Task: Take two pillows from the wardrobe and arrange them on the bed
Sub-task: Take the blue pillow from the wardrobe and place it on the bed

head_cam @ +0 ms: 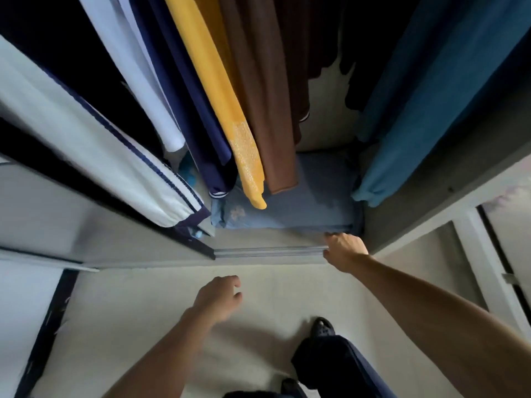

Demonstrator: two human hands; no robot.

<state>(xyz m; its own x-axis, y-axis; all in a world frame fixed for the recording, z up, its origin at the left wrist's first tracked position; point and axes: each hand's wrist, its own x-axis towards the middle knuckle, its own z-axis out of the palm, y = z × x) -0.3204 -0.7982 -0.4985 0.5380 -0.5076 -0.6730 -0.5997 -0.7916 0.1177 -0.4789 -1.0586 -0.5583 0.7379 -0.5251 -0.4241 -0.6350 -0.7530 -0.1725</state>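
Down at the wardrobe (425,179) floor, a blue pillow (290,209) lies flat under the hanging clothes, its front edge just beyond the fingertips of the right hand (343,248). That hand reaches to the pillow's near right corner; its fingers curl down over the sliding-door track (270,250), and whether they already touch the fabric cannot be told. Nothing is gripped in it. The left hand (219,295) hovers over the pale floor (149,311), short of the track, fingers loosely bent and apart, holding nothing. Beyond the left fingertips hang a yellow garment (221,110) and a brown garment (258,104), their hems dangling over the pillow's back part. Farther to the left of those fingers hangs a white garment with navy trim (94,156). To the right of the right hand's fingers, a teal garment (431,99) drops beside the pillow's right end. A second pillow is not told apart here.
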